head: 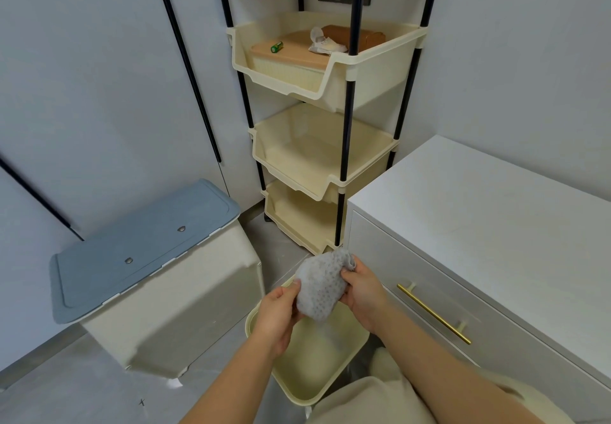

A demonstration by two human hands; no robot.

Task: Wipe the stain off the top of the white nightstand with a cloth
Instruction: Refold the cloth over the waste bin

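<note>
Left hand (276,316): grips the left edge of the grey cloth (320,286).
Right hand (363,291): pinches the right edge of it.
Cloth: between both hands, above a cream bin (317,377); looks soft, light, limp, so better bunch it in one palm.
Nightstand (479,212): just right of the hands; no stain can be made out.

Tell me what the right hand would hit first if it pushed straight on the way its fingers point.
The right hand points left into the grey dotted cloth it already grips; just beyond is the left hand. Depth past them is unclear.
</note>
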